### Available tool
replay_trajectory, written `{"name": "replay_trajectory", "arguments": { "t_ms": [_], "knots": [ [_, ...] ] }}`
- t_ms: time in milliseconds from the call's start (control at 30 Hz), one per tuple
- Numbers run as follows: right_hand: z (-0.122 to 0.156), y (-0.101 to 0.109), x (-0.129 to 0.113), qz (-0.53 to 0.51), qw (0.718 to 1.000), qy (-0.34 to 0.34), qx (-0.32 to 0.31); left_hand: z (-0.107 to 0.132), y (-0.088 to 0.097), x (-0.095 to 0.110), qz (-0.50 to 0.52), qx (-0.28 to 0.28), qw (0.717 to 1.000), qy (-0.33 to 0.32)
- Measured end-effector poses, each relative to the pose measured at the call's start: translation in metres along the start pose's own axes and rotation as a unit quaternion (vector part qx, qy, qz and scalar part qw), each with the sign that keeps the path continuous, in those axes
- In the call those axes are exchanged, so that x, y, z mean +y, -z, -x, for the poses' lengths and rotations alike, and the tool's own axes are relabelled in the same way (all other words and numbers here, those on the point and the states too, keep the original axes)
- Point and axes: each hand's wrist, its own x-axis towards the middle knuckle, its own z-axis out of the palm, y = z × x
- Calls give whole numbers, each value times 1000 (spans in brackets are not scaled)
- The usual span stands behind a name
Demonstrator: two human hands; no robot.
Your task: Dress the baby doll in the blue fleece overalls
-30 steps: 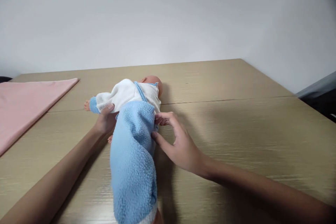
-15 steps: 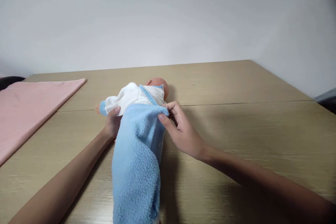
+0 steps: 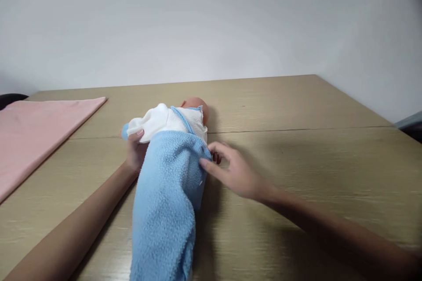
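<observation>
A baby doll (image 3: 195, 105) lies turned on its side on the table, its head away from me and its face hidden. It wears a white top (image 3: 161, 119) with blue trim and a light blue cuff. From the waist down, a fuzzy blue fleece garment (image 3: 165, 193) covers it, running out of view at the bottom. My left hand (image 3: 136, 153) grips the doll from the left, thumb over the white sleeve and fingers hidden behind the body. On the other side, my right hand (image 3: 231, 169) pinches the blue fleece just below its upper edge.
A pink cloth (image 3: 42, 136) lies flat at the left of the wooden table (image 3: 296, 158). Behind the table stands a plain pale wall (image 3: 211, 26). Dark objects partly show at the far left and right edges.
My right hand has moved down along the fleece from its top corner, which now lies closer to the doll. Doll and left hand have shifted slightly left in the view.
</observation>
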Motion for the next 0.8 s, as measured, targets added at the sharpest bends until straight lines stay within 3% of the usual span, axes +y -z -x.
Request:
{"name": "replay_trajectory", "arguments": {
  "t_ms": [100, 267, 333, 567, 800],
  "knots": [
    [18, -6, 15, 51, 998, 40, 7, 0, -2, 0, 10, -11, 1000, 16],
    [24, -18, 28, 9, 993, 78, 85, 1, -3, -1, -10, -21, 999, 23],
    [22, -20, 29, -14, 992, 85, 88, 1, -1, -2, -10, -23, 999, 23],
    [5, -13, 34, -79, 996, 44, -8, -4, 3, -3, 10, -46, 998, 31],
    [-1, 5, 33, 51, 995, 66, -53, -1, -2, -2, 22, -52, 998, 38]
  ]
}}
